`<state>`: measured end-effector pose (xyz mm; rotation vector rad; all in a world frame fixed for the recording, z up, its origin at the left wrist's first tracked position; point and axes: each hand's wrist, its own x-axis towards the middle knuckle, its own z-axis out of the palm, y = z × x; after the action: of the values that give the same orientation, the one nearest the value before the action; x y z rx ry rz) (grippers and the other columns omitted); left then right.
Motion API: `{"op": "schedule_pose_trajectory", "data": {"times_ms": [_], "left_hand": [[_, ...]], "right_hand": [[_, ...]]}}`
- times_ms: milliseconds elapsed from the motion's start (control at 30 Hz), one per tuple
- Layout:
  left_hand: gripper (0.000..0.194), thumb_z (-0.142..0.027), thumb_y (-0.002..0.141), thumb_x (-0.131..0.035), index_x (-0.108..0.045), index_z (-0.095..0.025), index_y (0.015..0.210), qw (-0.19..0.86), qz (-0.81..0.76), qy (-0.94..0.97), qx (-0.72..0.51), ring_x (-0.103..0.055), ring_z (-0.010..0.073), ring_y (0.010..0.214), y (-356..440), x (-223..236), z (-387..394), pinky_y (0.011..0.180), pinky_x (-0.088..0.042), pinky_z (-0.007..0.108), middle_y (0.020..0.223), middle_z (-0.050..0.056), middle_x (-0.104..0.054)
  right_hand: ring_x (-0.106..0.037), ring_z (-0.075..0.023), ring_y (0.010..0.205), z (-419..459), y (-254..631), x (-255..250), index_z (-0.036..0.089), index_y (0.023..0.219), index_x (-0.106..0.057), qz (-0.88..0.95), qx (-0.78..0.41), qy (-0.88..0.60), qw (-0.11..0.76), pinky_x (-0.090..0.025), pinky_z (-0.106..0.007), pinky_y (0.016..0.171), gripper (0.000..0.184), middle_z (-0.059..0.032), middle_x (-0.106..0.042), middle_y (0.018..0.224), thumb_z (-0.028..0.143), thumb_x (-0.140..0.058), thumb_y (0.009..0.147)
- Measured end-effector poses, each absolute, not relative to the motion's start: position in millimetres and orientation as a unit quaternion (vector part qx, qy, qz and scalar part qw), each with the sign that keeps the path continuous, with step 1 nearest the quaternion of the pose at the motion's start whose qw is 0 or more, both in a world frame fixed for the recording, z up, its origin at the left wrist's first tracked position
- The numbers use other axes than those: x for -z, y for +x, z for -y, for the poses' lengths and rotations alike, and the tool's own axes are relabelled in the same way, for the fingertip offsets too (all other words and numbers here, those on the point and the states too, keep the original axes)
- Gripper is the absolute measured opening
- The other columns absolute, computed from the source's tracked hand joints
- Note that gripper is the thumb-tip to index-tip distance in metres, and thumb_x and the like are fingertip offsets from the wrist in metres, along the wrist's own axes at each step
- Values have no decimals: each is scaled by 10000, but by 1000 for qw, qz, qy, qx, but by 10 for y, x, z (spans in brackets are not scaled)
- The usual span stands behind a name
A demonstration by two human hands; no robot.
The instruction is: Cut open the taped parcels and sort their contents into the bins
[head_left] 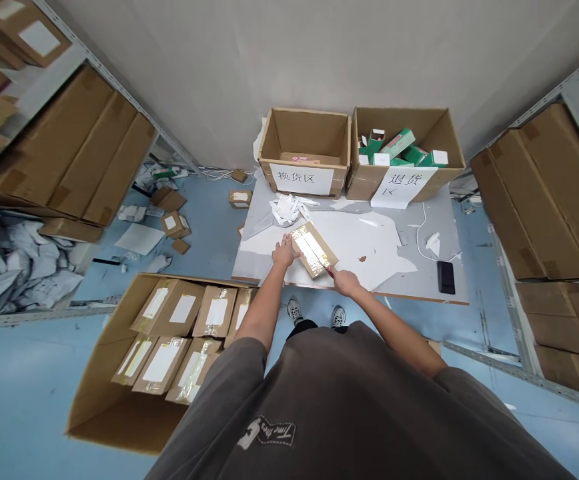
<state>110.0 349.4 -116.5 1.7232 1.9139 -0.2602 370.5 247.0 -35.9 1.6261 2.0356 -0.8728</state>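
A small taped cardboard box [325, 243] with a white label lies at an angle on the white sheet covering the table. My left hand [284, 251] grips its left edge, fingers over the upper corner and thumb against the side. At the near right corner, my right hand [345, 281] is closed around a small thin tool [330, 271], whose tip touches the box. The tool is mostly hidden in the fingers, and its exact kind is hard to make out. Crumpled white paper strips [285, 209] lie just beyond the box.
Two open cartons [269, 152] [448, 143] with paper signs stand at the table's back; the right one holds green-white boxes. A phone [445, 277] lies at right. A large carton [100, 373] of labelled parcels is at left. Shelves with cartons [534, 200] flank both sides.
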Motion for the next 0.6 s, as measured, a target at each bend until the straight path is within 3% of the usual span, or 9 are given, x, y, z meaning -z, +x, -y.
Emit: {"op": "schedule_pose_trajectory", "data": {"times_ms": [133,300,400,500,600], "left_hand": [[1007,-683,937,-596,-92,-373,1750,259,-712,643,115,-245,413,1640,1143,1093,-3514,1208,-442,574,1842,41,-81],[932,-627,976,-568,-215,-209,1731,198,-720,658,94,-174,425,1661,1333,1010,-3431,1263,-345,600,1816,192,-139],[734,-405,967,-629,-410,-248,1649,197,-587,782,74,-199,354,1664,1462,991,-3328,1294,-325,518,1795,133,-256],[801,-239,809,-776,-514,-332,1560,228,-431,865,118,-235,330,1649,1571,974,-3285,1285,-350,481,1750,66,-349],[748,-194,774,-790,-588,-367,1473,214,-433,866,129,-309,337,1605,1662,942,-3329,1273,-359,502,1670,67,-442]], "right_hand": [[-719,-326,1146,-2358,3848,381,247,1596,-491,-735,305,578,181,-506,-358,899,619,-176,-761,1250,175,-530,982],[-734,-315,1093,-2221,4196,450,232,1600,-475,-714,293,627,108,-503,-355,867,535,-153,-775,1236,250,-427,1068],[-731,-298,1102,-2176,4367,480,239,1633,-427,-686,290,666,31,-503,-339,869,551,-124,-771,1269,277,-401,1085],[-730,-285,1102,-2155,4456,491,262,1648,-416,-661,303,686,-22,-506,-330,884,571,-104,-767,1291,298,-420,1078],[-735,-278,1074,-2129,4501,512,273,1653,-419,-646,324,688,-64,-514,-329,895,596,-89,-773,1264,302,-437,1058]]}}
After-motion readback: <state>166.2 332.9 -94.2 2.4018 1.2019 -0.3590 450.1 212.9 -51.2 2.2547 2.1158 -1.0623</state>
